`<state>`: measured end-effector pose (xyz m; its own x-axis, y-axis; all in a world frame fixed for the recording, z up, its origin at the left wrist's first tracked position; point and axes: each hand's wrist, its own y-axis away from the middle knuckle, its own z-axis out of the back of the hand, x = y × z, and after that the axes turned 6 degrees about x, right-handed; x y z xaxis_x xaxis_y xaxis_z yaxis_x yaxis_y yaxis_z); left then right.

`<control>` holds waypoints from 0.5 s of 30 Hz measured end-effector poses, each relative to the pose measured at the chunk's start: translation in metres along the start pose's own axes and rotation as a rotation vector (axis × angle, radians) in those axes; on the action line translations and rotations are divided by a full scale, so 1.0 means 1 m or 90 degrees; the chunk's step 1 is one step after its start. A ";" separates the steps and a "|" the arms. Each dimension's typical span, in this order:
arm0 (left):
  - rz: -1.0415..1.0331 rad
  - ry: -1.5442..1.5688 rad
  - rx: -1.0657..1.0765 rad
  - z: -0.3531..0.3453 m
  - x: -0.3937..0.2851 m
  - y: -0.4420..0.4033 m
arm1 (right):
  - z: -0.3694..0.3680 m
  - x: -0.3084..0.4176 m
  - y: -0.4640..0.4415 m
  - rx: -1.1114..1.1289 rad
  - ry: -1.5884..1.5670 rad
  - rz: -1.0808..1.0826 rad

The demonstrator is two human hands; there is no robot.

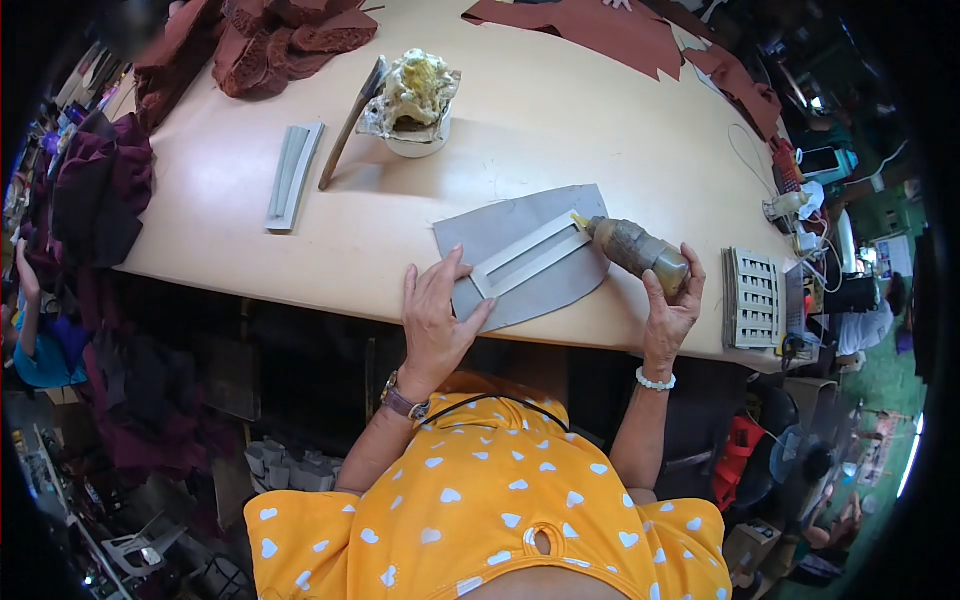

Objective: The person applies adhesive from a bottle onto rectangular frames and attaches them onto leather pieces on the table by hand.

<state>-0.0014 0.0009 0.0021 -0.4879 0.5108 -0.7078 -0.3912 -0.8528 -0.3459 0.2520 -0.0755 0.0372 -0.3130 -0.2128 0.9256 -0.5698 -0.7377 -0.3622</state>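
My right hand (672, 305) grips the base of a squeeze bottle (640, 250) with a brownish, cloudy body. The bottle is tipped to the left, and its yellow nozzle (580, 220) meets the far right end of a pale rectangular frame (535, 258) with a long slot. That frame lies on a grey, leather-like sheet (510, 218) near the table's front edge. My left hand (440, 312) rests with fingers spread at the frame's near left end, thumb and fingertips touching the sheet and frame.
A white tub (415, 147) heaped with yellowish, crusted stuff stands ahead, a wooden-handled tool (350, 130) leaning on it. Pale strips (293, 178) lie left. Slotted grey panels (752, 300) are stacked right. Reddish-brown pieces (590, 35) lie at the back; dark purple cloth (100, 180) hangs left.
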 end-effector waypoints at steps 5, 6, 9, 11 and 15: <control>0.005 0.002 0.001 0.000 0.000 0.000 | 0.001 -0.004 0.000 -0.016 0.013 0.025; 0.005 0.002 0.000 0.001 0.000 0.000 | -0.001 -0.004 0.000 -0.023 0.017 0.029; 0.003 0.004 -0.001 0.001 0.000 0.001 | -0.002 -0.008 -0.002 -0.044 0.033 0.027; 0.001 0.003 -0.003 0.001 0.000 0.001 | -0.002 -0.009 -0.003 -0.056 0.036 0.019; 0.000 0.008 -0.003 0.001 0.001 0.000 | -0.004 -0.011 -0.005 -0.062 -0.004 0.003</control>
<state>-0.0027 0.0016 0.0027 -0.4773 0.5101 -0.7156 -0.3884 -0.8529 -0.3489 0.2552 -0.0676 0.0288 -0.3107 -0.2200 0.9247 -0.6397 -0.6711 -0.3746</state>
